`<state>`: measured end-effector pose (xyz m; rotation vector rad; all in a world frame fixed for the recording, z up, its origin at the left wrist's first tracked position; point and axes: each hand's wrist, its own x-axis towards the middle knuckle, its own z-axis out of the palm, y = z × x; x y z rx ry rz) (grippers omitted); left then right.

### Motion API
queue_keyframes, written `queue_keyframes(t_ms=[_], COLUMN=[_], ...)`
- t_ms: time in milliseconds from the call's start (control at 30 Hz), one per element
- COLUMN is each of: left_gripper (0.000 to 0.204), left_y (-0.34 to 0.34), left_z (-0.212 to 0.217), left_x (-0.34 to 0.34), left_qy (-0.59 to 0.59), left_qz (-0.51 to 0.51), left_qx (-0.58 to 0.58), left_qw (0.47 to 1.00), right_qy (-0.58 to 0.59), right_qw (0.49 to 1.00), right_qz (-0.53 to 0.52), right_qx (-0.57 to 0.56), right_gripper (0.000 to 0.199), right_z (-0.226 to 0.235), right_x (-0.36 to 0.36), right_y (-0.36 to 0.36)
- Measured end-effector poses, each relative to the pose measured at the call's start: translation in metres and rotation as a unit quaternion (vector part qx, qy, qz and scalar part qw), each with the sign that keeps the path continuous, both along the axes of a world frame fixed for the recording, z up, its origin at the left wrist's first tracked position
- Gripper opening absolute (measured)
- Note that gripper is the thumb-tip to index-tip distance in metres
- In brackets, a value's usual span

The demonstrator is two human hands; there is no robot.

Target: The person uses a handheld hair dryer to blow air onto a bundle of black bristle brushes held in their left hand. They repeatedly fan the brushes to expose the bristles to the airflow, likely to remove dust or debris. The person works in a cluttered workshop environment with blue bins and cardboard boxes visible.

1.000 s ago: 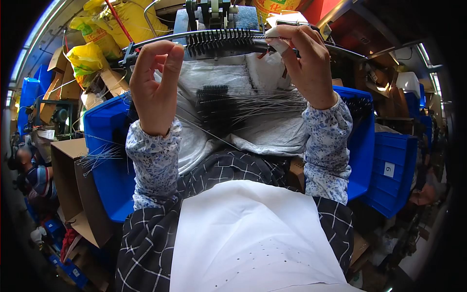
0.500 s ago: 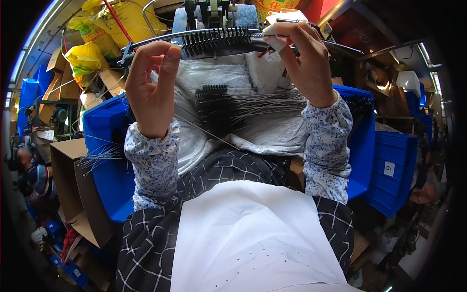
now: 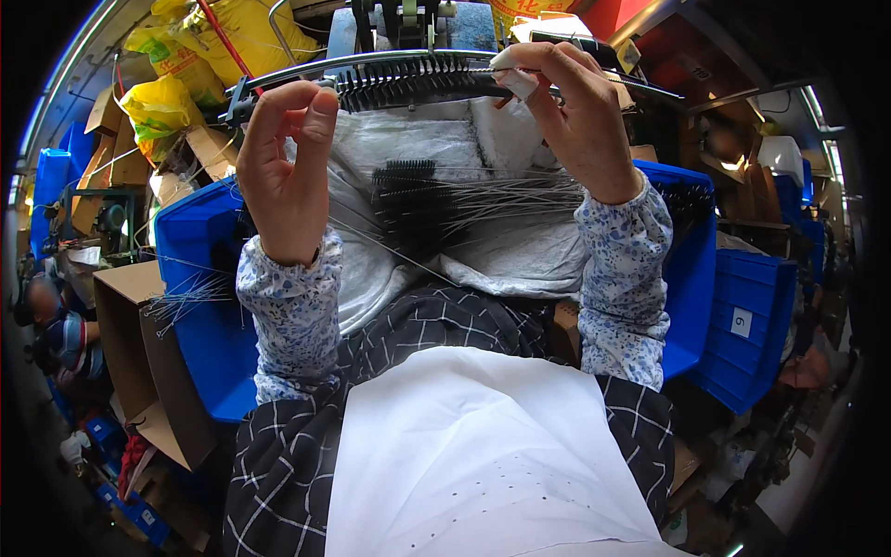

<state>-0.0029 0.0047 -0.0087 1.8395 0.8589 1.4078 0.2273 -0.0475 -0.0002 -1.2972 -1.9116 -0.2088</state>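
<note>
A black-bristled wire brush point(image 3: 408, 85) lies level between my hands, just below the curved metal bar of a machine point(image 3: 408, 32). My left hand point(image 3: 288, 176) pinches its left end between thumb and forefinger. Over at the other end, my right hand point(image 3: 594, 125) is closed on the brush's wire stem; white tape wraps its fingertips. Under them, a white cloth point(image 3: 520, 265) covers my lap and the machine front. On it rests a pile of similar black brushes point(image 3: 404, 200), their thin wire stems point(image 3: 524, 197) fanning to the right.
Blue bins point(image 3: 200, 316) flank me; thin wires point(image 3: 195, 299) stick out over the left one's edge. Another blue crate point(image 3: 742, 325) stands farther right. An open cardboard box point(image 3: 139, 362) is at left. Yellow bags point(image 3: 167, 107) are piled at far left. A person point(image 3: 70, 330) sits at the left rim.
Both hands and the brush have shifted very slightly left, with the same grip. The pile on the cloth stays as it was.
</note>
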Motion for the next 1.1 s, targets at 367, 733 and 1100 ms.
queue_keyframes(t_ms=[367,733,1100], left_gripper=[0.013,0.013,0.013], left_y=[0.003,0.008,0.010], left_z=[-0.006,-0.010,-0.014], left_x=[0.001,-0.002,-0.002], left_qy=[-0.007,-0.016,-0.010], left_qz=[0.001,0.004,-0.004], left_qx=[-0.027,-0.047,-0.066], left_qw=[1.000,0.999,0.998], right_qy=[0.005,0.034,0.039], right_qw=[1.000,0.997,0.996], right_qz=[0.008,0.022,0.031], right_qx=[-0.025,-0.060,-0.079], right_gripper=[0.024,0.025,0.021], right_z=[-0.007,-0.017,-0.022], right_x=[0.001,-0.002,-0.003], right_y=[0.006,0.013,0.016])
